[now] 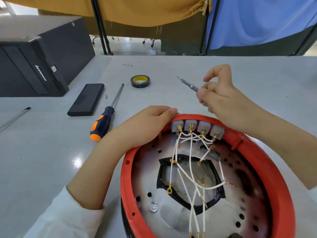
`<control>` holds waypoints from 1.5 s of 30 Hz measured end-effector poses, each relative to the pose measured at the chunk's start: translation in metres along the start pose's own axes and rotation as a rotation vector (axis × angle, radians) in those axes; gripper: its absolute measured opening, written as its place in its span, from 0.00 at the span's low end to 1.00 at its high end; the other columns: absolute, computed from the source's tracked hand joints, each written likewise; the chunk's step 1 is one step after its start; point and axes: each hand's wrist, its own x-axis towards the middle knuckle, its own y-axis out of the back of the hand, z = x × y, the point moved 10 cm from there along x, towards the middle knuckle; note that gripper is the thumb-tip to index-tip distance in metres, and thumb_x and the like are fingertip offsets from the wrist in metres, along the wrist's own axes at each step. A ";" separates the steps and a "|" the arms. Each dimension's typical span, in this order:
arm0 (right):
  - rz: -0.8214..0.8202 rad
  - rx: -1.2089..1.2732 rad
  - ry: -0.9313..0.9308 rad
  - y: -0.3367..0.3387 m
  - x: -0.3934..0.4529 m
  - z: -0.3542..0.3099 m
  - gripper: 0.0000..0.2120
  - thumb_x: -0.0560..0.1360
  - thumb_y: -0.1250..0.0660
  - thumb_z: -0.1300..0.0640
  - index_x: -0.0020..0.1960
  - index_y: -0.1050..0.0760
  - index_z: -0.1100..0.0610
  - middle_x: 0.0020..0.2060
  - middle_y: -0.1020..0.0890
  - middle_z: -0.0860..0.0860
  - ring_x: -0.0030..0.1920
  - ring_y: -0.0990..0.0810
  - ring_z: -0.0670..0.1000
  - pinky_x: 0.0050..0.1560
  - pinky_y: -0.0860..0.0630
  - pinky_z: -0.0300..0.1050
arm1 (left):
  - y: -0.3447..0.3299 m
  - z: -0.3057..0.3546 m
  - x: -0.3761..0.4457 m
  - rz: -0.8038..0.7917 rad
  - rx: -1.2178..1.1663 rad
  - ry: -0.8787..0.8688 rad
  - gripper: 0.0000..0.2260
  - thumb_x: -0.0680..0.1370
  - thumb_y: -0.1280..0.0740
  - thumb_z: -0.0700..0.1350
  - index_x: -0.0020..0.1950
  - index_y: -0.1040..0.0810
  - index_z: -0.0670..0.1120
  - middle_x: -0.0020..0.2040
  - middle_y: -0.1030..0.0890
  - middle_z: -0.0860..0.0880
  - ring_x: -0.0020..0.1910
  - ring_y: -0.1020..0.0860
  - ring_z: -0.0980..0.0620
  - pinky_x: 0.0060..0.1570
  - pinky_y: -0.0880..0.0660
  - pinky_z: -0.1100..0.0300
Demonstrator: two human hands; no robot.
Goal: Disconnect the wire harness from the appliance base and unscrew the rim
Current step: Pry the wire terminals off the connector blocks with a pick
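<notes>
White wire harness (192,169) is lying loose inside the round red plastic rim (267,162). Left hand (149,124) is gripping the rim; right hand (221,95) is pinching a thin grey metal screwdriver (187,83).

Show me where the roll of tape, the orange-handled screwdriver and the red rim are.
roll of tape (140,81): head view, on its near outer wall.
orange-handled screwdriver (101,125): head view, on the handle.
red rim (126,170): head view, on its left edge.
</notes>
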 end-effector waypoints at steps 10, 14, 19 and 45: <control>-0.306 0.594 -0.004 -0.032 -0.007 -0.011 0.15 0.76 0.39 0.63 0.61 0.25 0.54 0.50 0.16 0.53 0.46 0.16 0.57 0.34 0.26 0.40 | 0.003 0.001 -0.004 0.019 -0.042 0.026 0.20 0.81 0.45 0.55 0.54 0.22 0.40 0.45 0.24 0.47 0.44 0.28 0.54 0.41 0.33 0.68; -0.117 0.509 0.031 -0.023 0.000 -0.011 0.11 0.71 0.31 0.52 0.49 0.23 0.57 0.35 0.16 0.53 0.25 0.23 0.49 0.22 0.34 0.35 | 0.004 0.001 -0.004 0.031 -0.020 0.040 0.20 0.81 0.45 0.54 0.55 0.23 0.40 0.45 0.25 0.48 0.43 0.29 0.54 0.35 0.34 0.70; 0.027 0.401 0.021 -0.018 0.007 -0.011 0.13 0.81 0.43 0.55 0.41 0.27 0.58 0.20 0.31 0.49 0.20 0.36 0.44 0.21 0.38 0.34 | 0.002 0.000 -0.002 0.012 -0.004 0.044 0.22 0.81 0.46 0.55 0.55 0.24 0.37 0.45 0.24 0.41 0.42 0.29 0.54 0.49 0.28 0.55; 0.007 0.518 0.039 -0.024 0.011 -0.011 0.16 0.81 0.44 0.56 0.35 0.33 0.58 0.27 0.29 0.56 0.22 0.31 0.45 0.21 0.37 0.32 | 0.001 -0.003 0.000 -0.003 -0.003 0.058 0.22 0.81 0.46 0.55 0.54 0.24 0.38 0.45 0.27 0.48 0.44 0.30 0.54 0.61 0.32 0.46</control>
